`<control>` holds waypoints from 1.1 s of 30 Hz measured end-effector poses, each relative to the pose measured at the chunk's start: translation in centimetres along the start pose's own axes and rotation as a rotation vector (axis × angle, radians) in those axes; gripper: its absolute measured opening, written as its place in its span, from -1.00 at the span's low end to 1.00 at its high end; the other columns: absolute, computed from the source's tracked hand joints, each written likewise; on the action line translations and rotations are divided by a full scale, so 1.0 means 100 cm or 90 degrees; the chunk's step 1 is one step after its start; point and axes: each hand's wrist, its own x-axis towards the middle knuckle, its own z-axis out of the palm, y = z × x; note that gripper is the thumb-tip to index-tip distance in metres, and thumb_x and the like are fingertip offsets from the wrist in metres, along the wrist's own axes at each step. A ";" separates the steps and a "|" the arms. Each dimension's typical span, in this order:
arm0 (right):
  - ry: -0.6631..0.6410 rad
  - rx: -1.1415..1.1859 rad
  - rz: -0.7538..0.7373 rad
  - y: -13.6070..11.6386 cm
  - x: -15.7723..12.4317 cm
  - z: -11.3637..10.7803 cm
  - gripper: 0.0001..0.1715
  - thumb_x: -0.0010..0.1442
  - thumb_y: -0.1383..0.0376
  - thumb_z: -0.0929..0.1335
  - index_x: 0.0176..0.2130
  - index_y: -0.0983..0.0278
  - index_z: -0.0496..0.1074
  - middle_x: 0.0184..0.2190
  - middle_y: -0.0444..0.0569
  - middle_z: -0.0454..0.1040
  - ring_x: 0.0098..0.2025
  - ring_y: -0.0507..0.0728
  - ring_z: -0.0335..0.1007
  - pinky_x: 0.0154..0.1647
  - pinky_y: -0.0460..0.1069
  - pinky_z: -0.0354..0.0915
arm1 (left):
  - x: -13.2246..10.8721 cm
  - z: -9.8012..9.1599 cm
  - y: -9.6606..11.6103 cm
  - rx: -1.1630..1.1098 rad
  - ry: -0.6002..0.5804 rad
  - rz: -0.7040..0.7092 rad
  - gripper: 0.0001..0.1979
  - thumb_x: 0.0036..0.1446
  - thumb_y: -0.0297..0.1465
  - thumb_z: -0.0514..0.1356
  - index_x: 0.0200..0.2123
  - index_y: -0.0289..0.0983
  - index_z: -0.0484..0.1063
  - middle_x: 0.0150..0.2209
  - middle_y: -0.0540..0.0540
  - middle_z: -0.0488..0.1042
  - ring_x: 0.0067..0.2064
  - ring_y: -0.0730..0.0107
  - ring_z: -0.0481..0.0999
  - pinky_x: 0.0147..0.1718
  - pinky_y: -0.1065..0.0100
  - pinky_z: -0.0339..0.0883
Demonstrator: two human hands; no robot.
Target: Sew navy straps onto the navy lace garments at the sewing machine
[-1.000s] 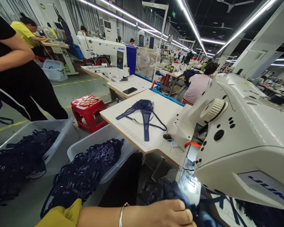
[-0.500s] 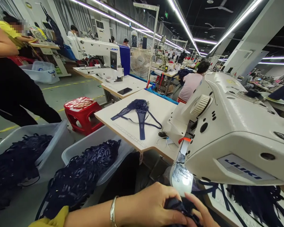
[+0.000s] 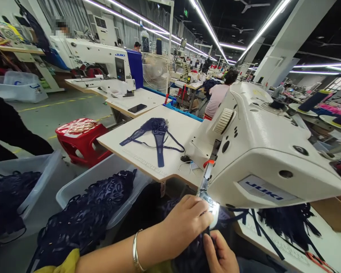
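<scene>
My left hand (image 3: 184,220), with a silver bangle at its wrist, has its fingers closed on dark navy fabric (image 3: 191,256) by the lit needle area of the white JUKI sewing machine (image 3: 272,159). Just below and to the right, my right hand (image 3: 220,252) pinches the same fabric between thumb and fingers. Much of the fabric is hidden under my hands. A navy bra (image 3: 160,140) lies flat on the white table (image 3: 136,151) behind the machine.
Two clear bins (image 3: 74,189) of navy pieces stand at the left, near a red stool (image 3: 82,142). A phone (image 3: 137,108) lies on the farther table. Navy straps (image 3: 287,220) and orange-handled scissors (image 3: 318,261) are at the right. A person's dark-clothed legs (image 3: 14,129) show at far left.
My left hand has moved up to the lit needle area with the fabric, while my right hand is lower and further left. The view has shifted right; the person at left shows less.
</scene>
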 end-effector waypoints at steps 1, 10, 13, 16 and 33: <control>-0.021 0.016 -0.003 -0.002 0.001 0.000 -0.48 0.21 -0.11 0.21 -0.48 0.22 0.34 -0.68 -0.18 0.24 -0.63 0.04 0.17 -0.58 -0.11 0.15 | 0.000 0.003 0.000 0.028 0.038 0.015 -0.77 0.20 -0.51 0.09 -0.06 -0.28 0.34 -0.08 -0.09 0.41 -0.06 0.29 0.33 -0.01 0.26 0.19; -0.216 -0.018 -0.216 -0.018 0.025 -0.051 -0.68 0.22 0.05 0.33 -0.34 0.25 0.40 -0.36 -0.12 0.45 -0.28 0.06 0.35 -0.23 -0.10 0.23 | 0.002 0.018 -0.010 0.177 0.179 0.135 -0.63 0.28 -0.26 0.07 0.01 -0.41 0.39 -0.05 -0.24 0.50 -0.05 0.17 0.46 0.04 0.17 0.17; -0.103 -0.019 -0.121 -0.002 0.049 -0.089 -0.67 0.32 0.11 0.22 -0.22 0.24 0.44 -0.24 -0.08 0.51 -0.17 0.06 0.42 -0.11 -0.09 0.27 | 0.002 0.025 -0.017 0.176 0.172 0.149 -0.59 0.27 -0.24 0.07 0.05 -0.38 0.37 0.01 -0.24 0.47 -0.01 0.10 0.44 0.08 0.10 0.14; 0.094 -0.139 0.079 0.020 0.077 -0.122 -0.61 0.37 0.14 0.12 -0.23 0.27 0.41 -0.32 -0.07 0.52 -0.32 0.03 0.45 -0.28 -0.11 0.29 | -0.001 0.028 -0.019 0.188 0.158 0.168 -0.64 0.29 -0.30 0.01 0.05 -0.32 0.38 0.05 -0.20 0.46 0.01 0.10 0.44 0.08 0.07 0.12; 0.193 -0.072 0.167 0.058 0.128 -0.152 -0.64 0.08 0.12 0.37 -0.57 0.26 0.26 -0.73 -0.22 0.22 -0.63 0.01 0.21 -0.52 -0.09 0.11 | -0.008 0.031 -0.018 0.141 0.148 0.131 -0.72 0.28 -0.41 -0.02 -0.10 -0.10 0.45 0.09 -0.05 0.45 0.08 0.18 0.44 0.04 0.11 0.09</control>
